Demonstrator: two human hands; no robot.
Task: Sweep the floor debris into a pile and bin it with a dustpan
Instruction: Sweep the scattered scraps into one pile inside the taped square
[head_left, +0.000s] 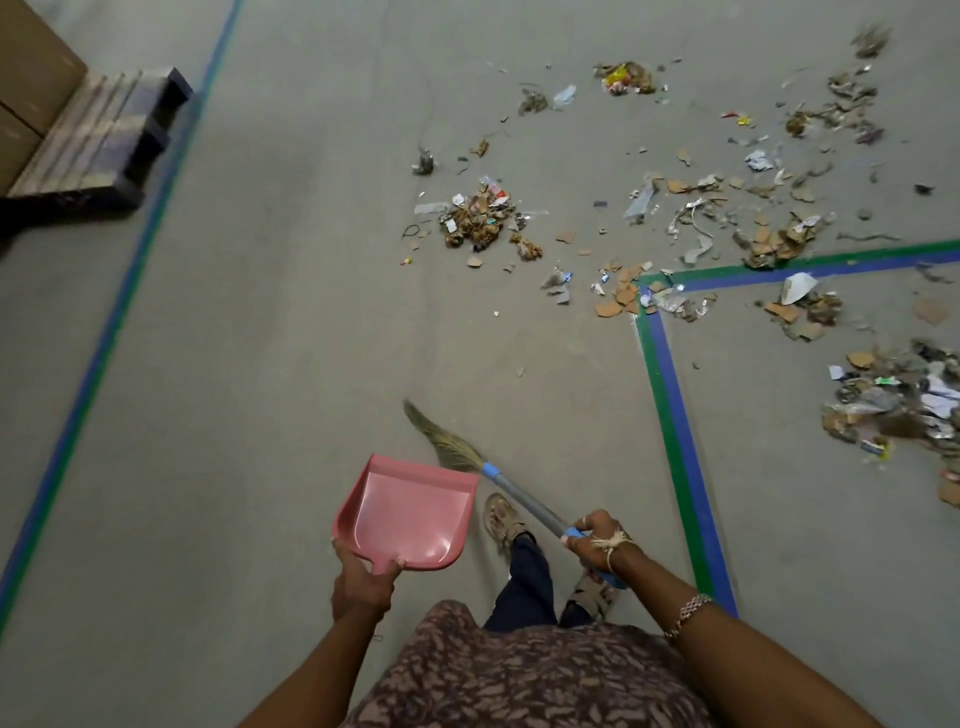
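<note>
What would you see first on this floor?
The mess: torn brown cardboard and paper scraps strewn over the grey floor at upper right, across the green-and-blue tape. Next, the pink plastic dustpan at bottom centre, held by the left hand, beside the grass broom in the right hand.

Grey floor (270, 322), taped lines (675, 415), pallet (98, 140)

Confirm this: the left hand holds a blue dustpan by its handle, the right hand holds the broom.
Wrong colour: the head view shows the dustpan is pink. The left hand holds it by its handle, the right hand holds the broom.
</note>
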